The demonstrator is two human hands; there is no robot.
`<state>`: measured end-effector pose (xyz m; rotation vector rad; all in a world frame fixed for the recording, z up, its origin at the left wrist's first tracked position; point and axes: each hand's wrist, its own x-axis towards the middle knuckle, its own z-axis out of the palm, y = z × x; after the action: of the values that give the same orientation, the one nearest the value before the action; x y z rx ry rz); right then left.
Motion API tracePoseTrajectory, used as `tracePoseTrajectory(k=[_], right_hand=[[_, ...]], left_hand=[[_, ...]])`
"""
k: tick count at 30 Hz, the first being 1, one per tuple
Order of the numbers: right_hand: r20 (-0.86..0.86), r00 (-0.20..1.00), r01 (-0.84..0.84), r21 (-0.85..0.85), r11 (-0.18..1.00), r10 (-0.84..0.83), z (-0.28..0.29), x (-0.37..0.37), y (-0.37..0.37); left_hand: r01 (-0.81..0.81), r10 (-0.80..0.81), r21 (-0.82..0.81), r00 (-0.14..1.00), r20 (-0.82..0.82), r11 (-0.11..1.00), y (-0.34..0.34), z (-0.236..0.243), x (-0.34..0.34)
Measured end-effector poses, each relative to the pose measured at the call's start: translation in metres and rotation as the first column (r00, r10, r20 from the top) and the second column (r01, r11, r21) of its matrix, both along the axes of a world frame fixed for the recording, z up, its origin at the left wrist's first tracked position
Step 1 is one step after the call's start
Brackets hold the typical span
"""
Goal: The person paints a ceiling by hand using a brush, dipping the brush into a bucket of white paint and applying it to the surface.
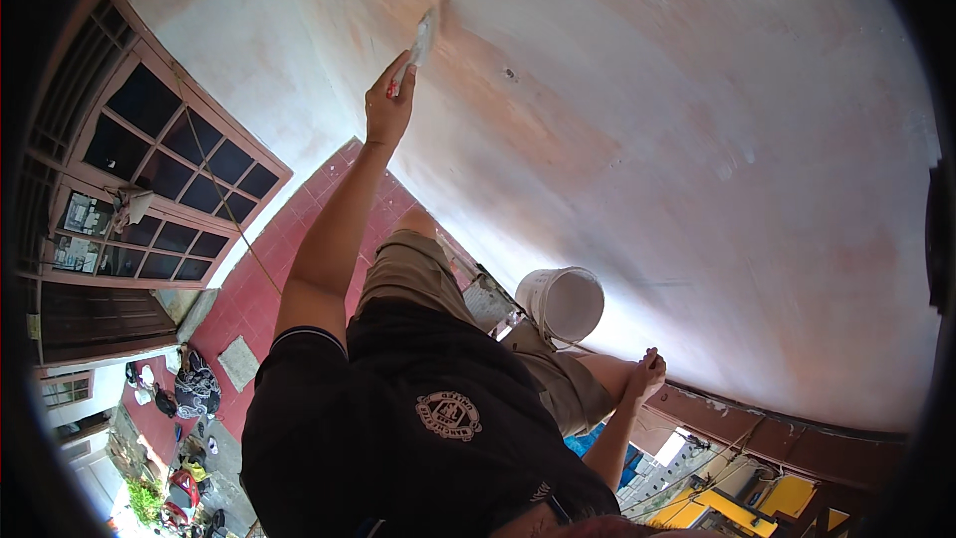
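My left hand (pixel 390 105) is raised against the wall and closed round the handle of a paintbrush (pixel 422 40). The brush has a pale, paint-smeared head, and red shows beside my fingers. Its tip meets the wall (pixel 697 139), where whitish paint lies in uneven patches over a peach-orange ground. My right hand (pixel 647 375) is lower, beside my bent knee, with its fingers curled in; whatever they hold, if anything, is hidden. Between my thigh and the wall is a white bucket (pixel 572 305) with a thin wire handle, its mouth tilted towards me. What supports the bucket cannot be seen.
A red tiled floor (pixel 269 239) lies well below me on the left. Beyond it are a window (pixel 169 149) with dark panes and a thin slanting cord. A brown ledge (pixel 757 428) runs along the wall's foot at the right, near yellow structures (pixel 727 508). Bundled items (pixel 196 384) lie lower left.
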<state>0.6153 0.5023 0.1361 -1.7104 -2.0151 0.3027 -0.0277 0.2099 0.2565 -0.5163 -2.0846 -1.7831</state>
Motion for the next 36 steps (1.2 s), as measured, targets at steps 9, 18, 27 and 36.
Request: tracePoseTrajectory(k=[9, 18, 27, 36], right_hand=[[0.006, 1.000, -0.012, 0.019, 1.000, 0.012, -0.007, 0.002, 0.004], [0.004, 1.000, 0.009, -0.041, 0.999, -0.009, -0.010, 0.005, 0.007], [-0.058, 0.998, 0.024, -0.016, 1.000, -0.025, -0.012, 0.011, 0.004], [-0.028, 0.999, 0.041, -0.033, 0.999, -0.041, 0.003, -0.005, 0.001]], left_hand=[[0.103, -0.121, -0.091, 0.966, -0.227, 0.991, 0.068, -0.012, 0.087], [0.511, -0.558, -0.224, 0.765, -0.321, 0.830, 0.073, -0.006, 0.200], [0.437, -0.438, -0.027, 0.899, -0.009, 0.899, 0.026, -0.002, 0.114], [-0.061, 0.063, -0.036, 0.996, 0.064, 0.998, 0.045, 0.061, 0.053]])
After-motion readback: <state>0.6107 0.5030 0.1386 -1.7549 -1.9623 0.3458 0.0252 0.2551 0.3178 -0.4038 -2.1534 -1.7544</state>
